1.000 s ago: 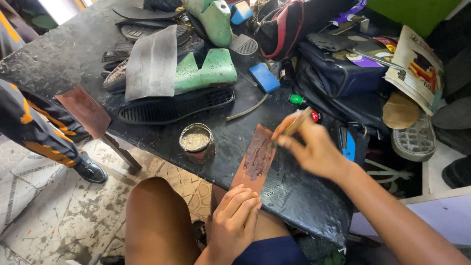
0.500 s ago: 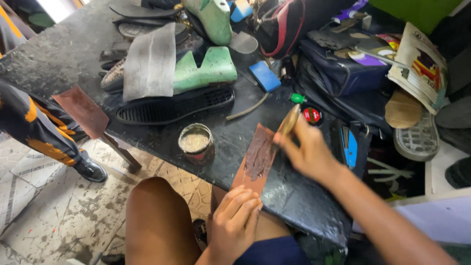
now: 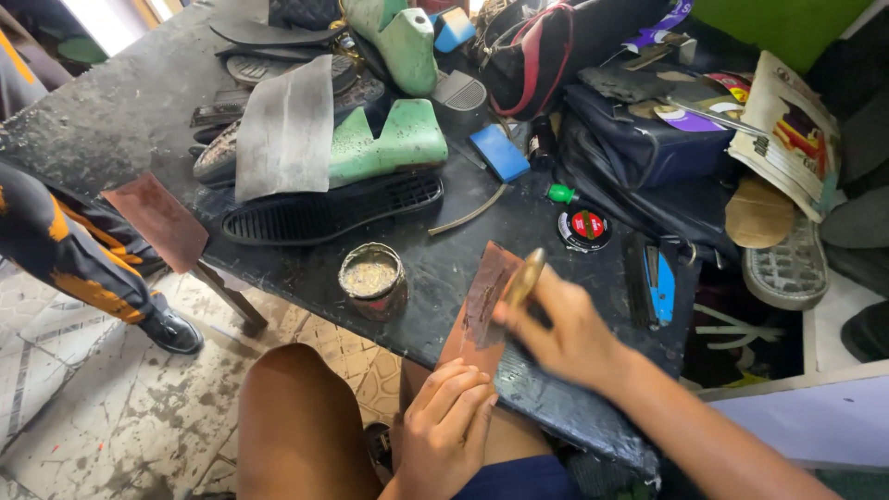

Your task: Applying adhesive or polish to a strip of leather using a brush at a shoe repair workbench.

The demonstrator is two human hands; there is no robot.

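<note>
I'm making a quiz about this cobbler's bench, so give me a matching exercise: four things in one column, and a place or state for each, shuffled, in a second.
Things:
1. brush
2. small open tin
3. brown leather strip
4. black shoe sole

Places or states:
A. lies flat in front of the green shoe last
B. pinned at its near end by the left hand
C. stands left of the strip, near the table edge
D. held in the right hand, tip on the strip

Pairs: 1-D, 2-C, 3-B, 4-A
</note>
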